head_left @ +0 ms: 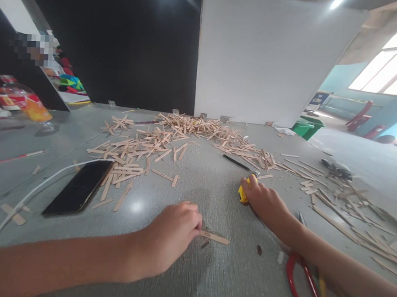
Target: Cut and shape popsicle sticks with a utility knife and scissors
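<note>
Near the centre of the table, my left hand (177, 229) is closed on a wooden craft stick (215, 237). The stick's free end points right and bears a small printed mark; its other end is hidden by my fingers. Farther right, my right hand (265, 200) is closed around a yellow tape measure (243, 193) resting on the tabletop. A black pen-like tool (237, 162) lies just beyond it. Under my right forearm are red looped handles (291, 277) and yellow handles (324, 293); the rest of these tools is partly covered.
A heap of craft sticks (199, 127) spreads along the back, before black and white panels. At left lie a phone (79, 187) with a white cable (33, 193) and a bottle of orange drink (34, 106). Thin wood strips (344, 227) lie scattered at right.
</note>
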`<state>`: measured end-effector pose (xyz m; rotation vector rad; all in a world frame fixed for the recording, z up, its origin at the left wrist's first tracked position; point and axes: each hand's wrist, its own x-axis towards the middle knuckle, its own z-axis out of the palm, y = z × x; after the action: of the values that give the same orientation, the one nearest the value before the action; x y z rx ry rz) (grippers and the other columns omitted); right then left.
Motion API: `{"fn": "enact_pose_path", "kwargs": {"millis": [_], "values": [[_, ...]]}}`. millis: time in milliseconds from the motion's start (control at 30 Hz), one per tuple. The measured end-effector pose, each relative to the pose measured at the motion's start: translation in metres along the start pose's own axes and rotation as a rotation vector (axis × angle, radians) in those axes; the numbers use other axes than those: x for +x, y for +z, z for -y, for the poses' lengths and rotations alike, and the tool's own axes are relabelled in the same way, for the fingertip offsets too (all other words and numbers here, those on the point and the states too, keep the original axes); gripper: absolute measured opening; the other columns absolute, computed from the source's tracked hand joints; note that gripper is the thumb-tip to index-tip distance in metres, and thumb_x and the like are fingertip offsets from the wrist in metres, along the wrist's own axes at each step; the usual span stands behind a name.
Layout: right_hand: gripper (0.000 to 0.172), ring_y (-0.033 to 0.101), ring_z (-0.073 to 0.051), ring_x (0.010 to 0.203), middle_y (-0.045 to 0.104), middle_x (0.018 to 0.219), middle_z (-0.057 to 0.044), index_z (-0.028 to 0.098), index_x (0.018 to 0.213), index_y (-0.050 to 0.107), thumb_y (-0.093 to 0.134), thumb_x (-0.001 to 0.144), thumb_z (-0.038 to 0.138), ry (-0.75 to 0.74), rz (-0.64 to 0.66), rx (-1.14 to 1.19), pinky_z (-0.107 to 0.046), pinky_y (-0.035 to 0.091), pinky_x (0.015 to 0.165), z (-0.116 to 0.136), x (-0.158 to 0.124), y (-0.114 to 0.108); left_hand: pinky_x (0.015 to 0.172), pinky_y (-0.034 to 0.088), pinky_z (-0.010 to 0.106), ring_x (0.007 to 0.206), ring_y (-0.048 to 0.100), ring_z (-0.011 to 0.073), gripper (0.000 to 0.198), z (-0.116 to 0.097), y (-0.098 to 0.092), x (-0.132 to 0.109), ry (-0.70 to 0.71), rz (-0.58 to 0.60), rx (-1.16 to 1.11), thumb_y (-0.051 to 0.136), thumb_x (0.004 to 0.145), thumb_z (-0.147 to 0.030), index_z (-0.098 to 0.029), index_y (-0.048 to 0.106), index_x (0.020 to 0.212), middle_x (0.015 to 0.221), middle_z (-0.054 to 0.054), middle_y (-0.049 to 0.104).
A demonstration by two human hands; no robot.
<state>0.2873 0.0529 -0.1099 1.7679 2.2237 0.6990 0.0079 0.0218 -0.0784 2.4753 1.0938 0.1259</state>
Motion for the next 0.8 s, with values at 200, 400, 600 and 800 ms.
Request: {"fn": "enact_pose_path", "kwargs": {"millis": [200, 400, 600, 800], "values": [[0.029, 0.075, -0.02, 0.073, 0.066, 0.102, -0.01, 0.012, 0.114, 0.063, 0.048, 0.094, -0.003, 0.007, -0.01, -0.008, -0.027, 0.052, 0.047, 0.002, 0.0, -0.001, 0.075, 0.044, 0.029, 0.09, 0.063, 0.02, 0.012, -0.009, -0.031, -0.013, 0.028, 0.242, -0.018, 0.064, 0.09, -0.007, -0.018, 0.064, 0.084, 0.091, 0.001, 0.068], [0.034, 0.075, -0.02, 0.077, 0.066, 0.106, -0.01, 0.012, 0.122, 0.061, 0.048, 0.094, -0.003, -0.001, -0.045, -0.023, -0.026, 0.054, 0.05, 0.002, -0.002, 0.005, 0.071, 0.042, 0.025, 0.094, 0.065, 0.018, 0.014, -0.013, -0.081, -0.019, -0.028, 0.403, 0.038, 0.07, 0.084, -0.007, -0.021, 0.068, 0.082, 0.091, -0.001, 0.071], [0.032, 0.075, -0.02, 0.076, 0.066, 0.105, -0.01, 0.012, 0.12, 0.061, 0.048, 0.094, -0.003, 0.001, -0.057, -0.026, -0.027, 0.055, 0.05, 0.002, -0.002, 0.007, 0.056, 0.037, 0.027, 0.073, 0.066, 0.0205, 0.015, 0.027, -0.088, 0.002, -0.176, 0.341, 0.297, 0.077, 0.068, -0.005, -0.019, 0.071, 0.068, 0.077, 0.002, 0.07], [0.031, 0.075, -0.02, 0.075, 0.067, 0.105, -0.011, 0.012, 0.119, 0.061, 0.048, 0.095, -0.002, 0.002, -0.053, -0.03, -0.026, 0.054, 0.049, 0.002, -0.001, 0.008, 0.077, 0.052, 0.036, 0.092, 0.068, 0.0258, 0.008, 0.076, -0.076, 0.032, -0.259, -0.034, 0.371, 0.063, 0.091, -0.007, -0.01, 0.07, 0.095, 0.1, 0.012, 0.069]]}}
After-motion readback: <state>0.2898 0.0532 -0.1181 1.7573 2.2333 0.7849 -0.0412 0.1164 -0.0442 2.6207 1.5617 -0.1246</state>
